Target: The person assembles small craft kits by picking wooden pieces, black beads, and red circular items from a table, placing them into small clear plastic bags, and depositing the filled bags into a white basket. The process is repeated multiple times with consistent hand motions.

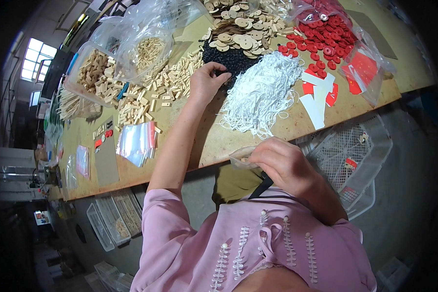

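Observation:
My left hand reaches over a heap of small black pieces, thumb and fingertips curled together at its near edge. Whether a piece is caught between them is too small to see. Close to the table's front edge, my right hand grips a small clear plastic bag. The bag's mouth is spread, and something pale shows inside. Between my hands lies a tangled pile of white string loops, which touches the black heap.
Round wooden discs, red discs and small wooden blocks lie heaped around. White and red cards rest at right, flat plastic bags at left. A plastic crate stands below the table's right side.

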Tool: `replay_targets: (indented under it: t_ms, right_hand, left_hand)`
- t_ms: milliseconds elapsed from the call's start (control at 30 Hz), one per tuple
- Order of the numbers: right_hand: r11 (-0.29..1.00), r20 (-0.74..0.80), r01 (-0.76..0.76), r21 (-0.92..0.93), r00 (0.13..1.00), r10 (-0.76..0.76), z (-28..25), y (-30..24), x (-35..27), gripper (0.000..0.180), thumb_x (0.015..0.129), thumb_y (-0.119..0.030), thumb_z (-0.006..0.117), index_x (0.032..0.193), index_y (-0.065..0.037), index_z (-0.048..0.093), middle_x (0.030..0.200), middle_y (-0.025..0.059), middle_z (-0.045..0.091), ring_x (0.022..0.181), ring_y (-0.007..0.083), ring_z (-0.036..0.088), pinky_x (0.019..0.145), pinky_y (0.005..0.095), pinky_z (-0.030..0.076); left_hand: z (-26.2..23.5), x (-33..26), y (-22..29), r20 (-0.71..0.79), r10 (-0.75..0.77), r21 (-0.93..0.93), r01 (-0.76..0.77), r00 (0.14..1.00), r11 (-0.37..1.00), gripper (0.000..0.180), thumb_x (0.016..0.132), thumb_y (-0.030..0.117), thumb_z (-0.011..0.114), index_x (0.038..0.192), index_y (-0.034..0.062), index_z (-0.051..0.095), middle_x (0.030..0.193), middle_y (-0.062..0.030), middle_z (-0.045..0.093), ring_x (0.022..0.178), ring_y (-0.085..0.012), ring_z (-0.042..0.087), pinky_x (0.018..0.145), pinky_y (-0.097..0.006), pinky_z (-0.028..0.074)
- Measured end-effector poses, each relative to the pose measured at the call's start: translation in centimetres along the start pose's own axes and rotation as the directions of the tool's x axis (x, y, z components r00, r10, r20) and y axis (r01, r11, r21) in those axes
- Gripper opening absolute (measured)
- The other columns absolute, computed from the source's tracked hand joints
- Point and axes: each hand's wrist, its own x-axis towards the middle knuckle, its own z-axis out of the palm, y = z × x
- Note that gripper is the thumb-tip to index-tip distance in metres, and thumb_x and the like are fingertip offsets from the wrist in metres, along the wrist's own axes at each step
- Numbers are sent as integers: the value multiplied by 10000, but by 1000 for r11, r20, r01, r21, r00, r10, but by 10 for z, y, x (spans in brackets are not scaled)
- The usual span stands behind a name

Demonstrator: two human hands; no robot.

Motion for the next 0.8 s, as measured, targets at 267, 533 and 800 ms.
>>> replay_targets:
  t_ms: [267,533,800]
  right_hand:
    - [1000,0,21,3,1000,-21,1,-1,1,228,785,124,732,986,16,714,964,152,671,882,338,688,752,398,558]
    - [1000,29,10,-2,1000,-10,6,-1,-2,194,810,53,736,984,-27,703,973,125,657,905,340,672,771,414,557]
    - [1000,23,5,-21,1000,-5,4,-1,-3,178,816,39,730,978,-30,709,960,122,660,905,335,671,777,413,558]
  left_hand:
    - [1,2,-2,-2,-27,11,27,1000,1000,263,803,249,874,1019,113,812,651,5,618,577,-98,546,573,-285,461]
    - [7,3,8,-2,16,118,-15,1000,993,266,842,196,852,1070,68,801,650,13,631,579,-72,536,555,-274,444]
    - [-3,5,8,40,-134,-460,137,990,877,216,910,183,818,1079,57,769,693,107,519,563,-31,402,497,-202,301]
